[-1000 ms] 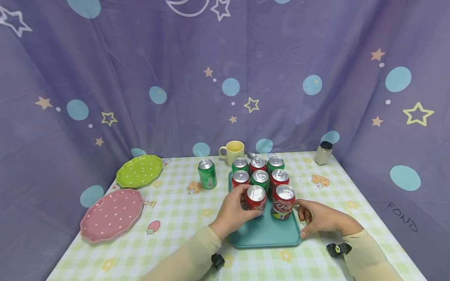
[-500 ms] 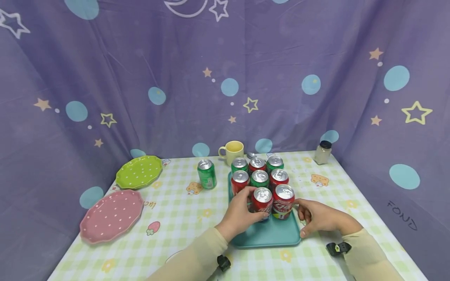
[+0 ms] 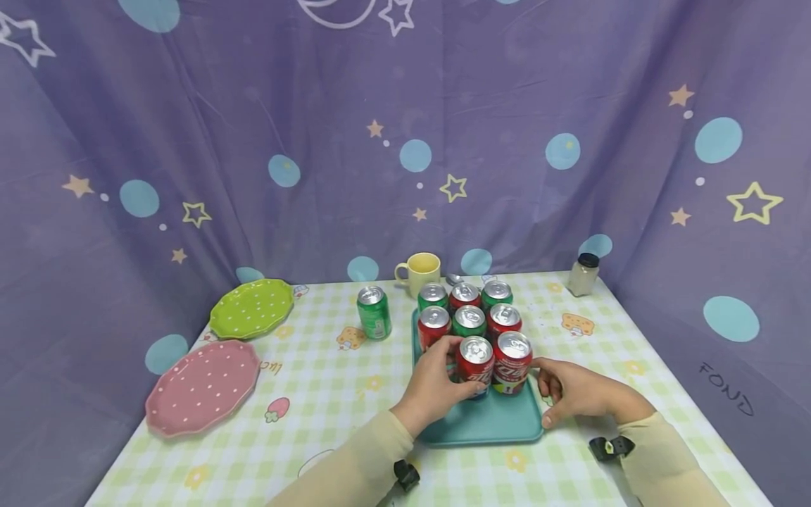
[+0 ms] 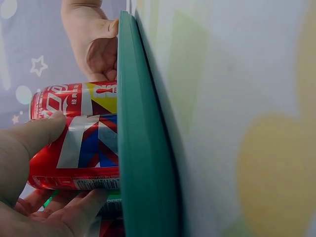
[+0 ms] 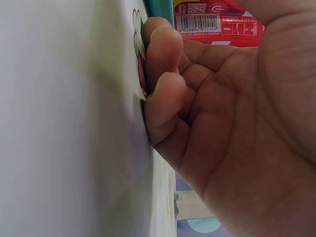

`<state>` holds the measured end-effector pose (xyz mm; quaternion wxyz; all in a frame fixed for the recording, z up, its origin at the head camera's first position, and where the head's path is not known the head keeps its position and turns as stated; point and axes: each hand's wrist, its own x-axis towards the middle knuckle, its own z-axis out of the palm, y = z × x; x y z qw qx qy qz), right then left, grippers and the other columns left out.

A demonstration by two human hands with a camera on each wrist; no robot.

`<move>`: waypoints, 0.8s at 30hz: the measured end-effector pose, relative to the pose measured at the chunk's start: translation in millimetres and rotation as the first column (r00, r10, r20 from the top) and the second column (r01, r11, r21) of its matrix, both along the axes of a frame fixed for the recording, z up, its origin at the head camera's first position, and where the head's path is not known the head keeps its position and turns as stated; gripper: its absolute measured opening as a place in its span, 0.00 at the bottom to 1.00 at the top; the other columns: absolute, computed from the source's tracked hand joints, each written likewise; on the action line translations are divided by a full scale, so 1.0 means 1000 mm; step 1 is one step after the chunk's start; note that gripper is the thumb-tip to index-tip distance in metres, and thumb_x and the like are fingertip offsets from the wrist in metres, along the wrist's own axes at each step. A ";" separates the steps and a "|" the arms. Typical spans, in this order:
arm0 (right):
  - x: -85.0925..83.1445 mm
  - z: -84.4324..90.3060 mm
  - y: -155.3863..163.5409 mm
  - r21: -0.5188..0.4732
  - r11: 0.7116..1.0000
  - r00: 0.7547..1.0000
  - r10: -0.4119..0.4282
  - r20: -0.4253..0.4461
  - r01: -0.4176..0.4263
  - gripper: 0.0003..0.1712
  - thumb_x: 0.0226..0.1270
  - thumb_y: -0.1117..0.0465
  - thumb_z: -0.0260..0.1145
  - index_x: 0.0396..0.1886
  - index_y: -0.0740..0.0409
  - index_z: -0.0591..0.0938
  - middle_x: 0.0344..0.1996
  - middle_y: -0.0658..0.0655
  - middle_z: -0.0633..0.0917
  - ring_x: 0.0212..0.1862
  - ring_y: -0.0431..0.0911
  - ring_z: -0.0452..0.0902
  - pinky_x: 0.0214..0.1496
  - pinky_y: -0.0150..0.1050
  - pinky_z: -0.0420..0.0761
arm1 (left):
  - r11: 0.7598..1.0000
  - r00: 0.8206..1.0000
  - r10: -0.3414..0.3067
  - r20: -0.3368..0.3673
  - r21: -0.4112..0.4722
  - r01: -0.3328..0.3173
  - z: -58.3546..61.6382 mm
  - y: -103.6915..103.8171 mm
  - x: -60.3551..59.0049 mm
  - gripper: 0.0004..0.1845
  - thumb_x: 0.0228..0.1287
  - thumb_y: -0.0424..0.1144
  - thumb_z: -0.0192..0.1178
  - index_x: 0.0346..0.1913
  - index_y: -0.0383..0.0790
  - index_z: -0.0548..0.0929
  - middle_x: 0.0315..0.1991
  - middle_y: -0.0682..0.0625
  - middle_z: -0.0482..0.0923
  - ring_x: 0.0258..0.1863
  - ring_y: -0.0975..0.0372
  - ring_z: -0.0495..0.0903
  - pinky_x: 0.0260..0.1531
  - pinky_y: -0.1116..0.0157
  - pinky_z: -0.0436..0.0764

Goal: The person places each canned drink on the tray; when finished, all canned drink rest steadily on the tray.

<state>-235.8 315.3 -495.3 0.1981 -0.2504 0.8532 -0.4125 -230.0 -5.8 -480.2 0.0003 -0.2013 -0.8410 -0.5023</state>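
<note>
A barcode numbered 6 928804 011142, with "COCA-COLA COMPANY" printed below it, showed on the red can (image 5: pixel 217 22) just beyond the right hand (image 5: pixel 232 123). On the purple backdrop (image 3: pixel 725 384) to the right of that hand, handwritten letters read "FOND". Other can lettering was too small to read.

Red can (image 3: pixel 475 358) upright, front row, teal tray (image 3: pixel 488 422).

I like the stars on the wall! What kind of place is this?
Probably a staged tabletop set, not a real kitchen: a purple star curtain hangs on all sides of a table in a checked cloth, with a tray of cans, plates and a mug.
</note>
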 end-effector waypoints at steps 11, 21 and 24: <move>0.001 0.002 -0.001 -0.005 1.000 1.000 0.014 0.003 -0.014 0.51 0.48 0.58 0.88 0.68 0.65 0.69 0.36 0.59 0.79 0.31 0.45 0.73 0.30 0.35 0.75 | 0.998 0.999 0.010 -0.052 -0.063 -0.013 0.002 0.000 0.003 0.41 0.55 0.46 0.83 0.68 0.49 0.72 0.60 0.57 0.78 0.59 0.65 0.78 0.59 0.62 0.82; 0.000 0.000 0.000 0.031 0.999 1.000 0.017 -0.013 -0.016 0.45 0.49 0.55 0.88 0.61 0.62 0.71 0.36 0.60 0.79 0.30 0.44 0.73 0.30 0.35 0.75 | 0.995 0.985 -0.020 -0.173 0.096 0.037 0.037 -0.036 -0.006 0.37 0.57 0.37 0.81 0.68 0.40 0.75 0.61 0.44 0.81 0.60 0.53 0.82 0.59 0.56 0.83; 0.000 0.001 0.000 0.033 0.999 1.000 0.018 -0.019 -0.017 0.44 0.49 0.55 0.88 0.60 0.62 0.72 0.36 0.60 0.79 0.30 0.44 0.73 0.30 0.35 0.75 | 0.989 0.970 0.037 -0.240 0.146 -0.002 0.049 -0.059 -0.020 0.35 0.57 0.36 0.81 0.66 0.40 0.76 0.61 0.44 0.82 0.60 0.54 0.82 0.60 0.56 0.82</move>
